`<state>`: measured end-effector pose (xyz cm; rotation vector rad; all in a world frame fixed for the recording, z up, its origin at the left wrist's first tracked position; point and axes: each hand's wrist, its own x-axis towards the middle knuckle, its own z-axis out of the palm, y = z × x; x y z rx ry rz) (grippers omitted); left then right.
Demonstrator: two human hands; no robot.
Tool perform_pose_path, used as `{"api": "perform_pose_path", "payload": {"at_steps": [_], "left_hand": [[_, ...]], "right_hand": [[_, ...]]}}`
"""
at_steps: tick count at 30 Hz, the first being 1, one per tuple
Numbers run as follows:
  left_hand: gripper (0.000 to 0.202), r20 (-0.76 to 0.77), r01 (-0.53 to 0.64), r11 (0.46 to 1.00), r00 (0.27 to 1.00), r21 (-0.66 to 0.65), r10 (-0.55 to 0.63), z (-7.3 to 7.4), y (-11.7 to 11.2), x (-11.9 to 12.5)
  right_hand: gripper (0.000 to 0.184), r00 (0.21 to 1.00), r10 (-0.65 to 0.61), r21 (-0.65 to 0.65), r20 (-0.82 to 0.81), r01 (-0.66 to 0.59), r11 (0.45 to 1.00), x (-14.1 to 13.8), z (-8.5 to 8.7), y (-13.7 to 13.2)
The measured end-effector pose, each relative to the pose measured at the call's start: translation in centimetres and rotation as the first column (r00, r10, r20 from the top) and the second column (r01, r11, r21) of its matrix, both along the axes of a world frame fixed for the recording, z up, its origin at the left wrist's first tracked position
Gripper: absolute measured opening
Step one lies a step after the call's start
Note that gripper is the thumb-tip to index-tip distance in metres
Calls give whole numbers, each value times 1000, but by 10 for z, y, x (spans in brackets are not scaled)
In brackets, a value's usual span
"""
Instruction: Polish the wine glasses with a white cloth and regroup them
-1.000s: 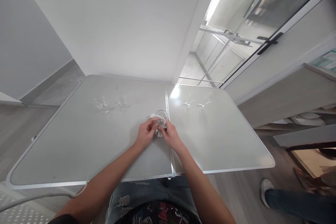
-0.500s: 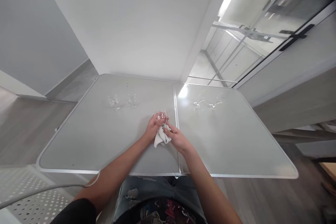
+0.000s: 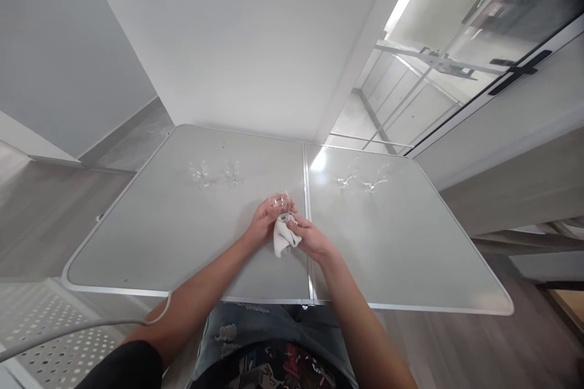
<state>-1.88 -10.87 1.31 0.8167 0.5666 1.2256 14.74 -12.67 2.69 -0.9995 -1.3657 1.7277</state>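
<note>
My left hand (image 3: 262,223) is wrapped round a small clear glass (image 3: 279,201) held above the middle of the grey folding table (image 3: 182,237). My right hand (image 3: 311,238) grips a white cloth (image 3: 281,237) pressed against the lower part of the glass. Both hands meet near the table's centre seam.
Two clear glasses (image 3: 201,174) (image 3: 233,173) stand at the back left of the table, two more (image 3: 345,178) (image 3: 374,183) at the back right. A white wall rises behind, a glass door to the right. A perforated white chair (image 3: 55,340) sits at lower left.
The cloth has come out from under the glass and now hangs from my right hand below it. The view has shifted left, so the shoe at the right is gone.
</note>
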Motion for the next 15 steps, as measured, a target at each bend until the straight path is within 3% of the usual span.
{"api": "perform_pose_path", "payload": {"at_steps": [2, 4, 6, 9, 11, 13, 15], "left_hand": [[59, -15, -55, 998, 998, 33, 56, -6, 2, 4], [61, -7, -76, 995, 997, 69, 77, -10, 5, 7], [60, 2, -68, 994, 998, 87, 68, -11, 6, 9], [64, -2, -22, 996, 1000, 83, 22, -7, 6, 9], [68, 0, 4, 997, 1000, 77, -4, -2, 5, 8], [69, 1, -11, 996, 1000, 91, 11, 5, 4, 6], [69, -9, -63, 991, 998, 122, 64, 12, 4, 4]], "right_hand": [[32, 956, -172, 260, 236, 108, 960, 3, 0, 1], [26, 848, -366, 473, 382, 161, 866, 5, -1, 2], [22, 803, -438, 514, 404, 197, 835, 7, -3, 4], [30, 925, -301, 258, 232, 240, 936, 7, -5, 7], [36, 959, -282, 28, 11, 281, 959, 7, -8, 10], [38, 876, -452, -107, -170, 439, 892, 6, -12, 12], [33, 702, -652, -146, -286, 641, 754, 4, -16, 12]]}}
